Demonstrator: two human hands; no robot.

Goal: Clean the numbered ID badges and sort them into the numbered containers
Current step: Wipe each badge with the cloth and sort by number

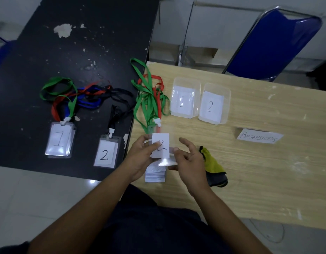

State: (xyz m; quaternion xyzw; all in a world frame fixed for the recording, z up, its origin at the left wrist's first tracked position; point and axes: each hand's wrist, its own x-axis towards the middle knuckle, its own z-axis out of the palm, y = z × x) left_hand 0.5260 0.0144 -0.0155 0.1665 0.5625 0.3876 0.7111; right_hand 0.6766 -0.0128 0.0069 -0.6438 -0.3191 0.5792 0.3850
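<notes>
The clear plastic badge (164, 141) with a white card numbered 2 is pinched by the left hand (140, 158) above the wooden desk (250, 171). Its edge is touched by the loosely spread right hand (189, 164).

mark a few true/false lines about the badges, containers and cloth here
1. The left hand holds a card marked 2. True.
2. Container 1 is full of badges. False: only its paper number label shows in it.
3. Container 2 sits to the right of container 1. True.
4. The yellow cloth lies on the black table. False: it lies on the wooden table, beside the right hand.
</notes>
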